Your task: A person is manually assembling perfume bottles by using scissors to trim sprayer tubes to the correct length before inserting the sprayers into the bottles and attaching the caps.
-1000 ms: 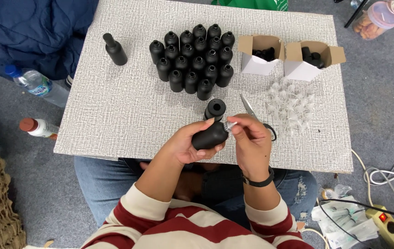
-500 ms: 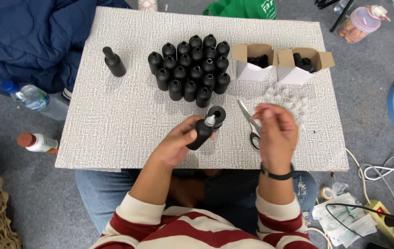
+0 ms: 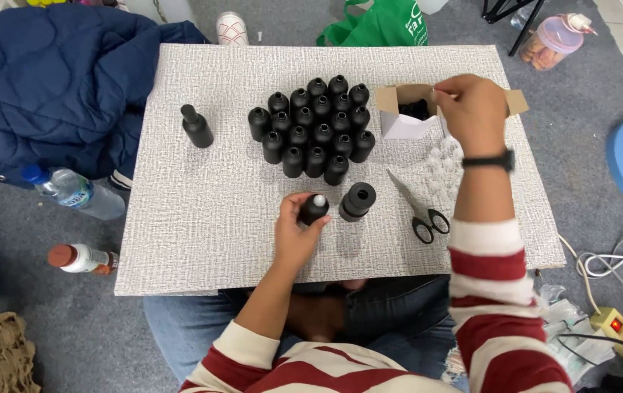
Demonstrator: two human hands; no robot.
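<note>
Apparently black caps (image 3: 418, 109) in box (image 3: 401, 125).

Black bottles (image 3: 315, 127), red-striped sleeves (image 3: 493, 291)

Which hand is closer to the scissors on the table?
Left, though only narrowly. The left hand holds a small black bottle to the left of the scissors. The right hand is farther up the table, reaching over the white boxes beyond the scissors.
</note>
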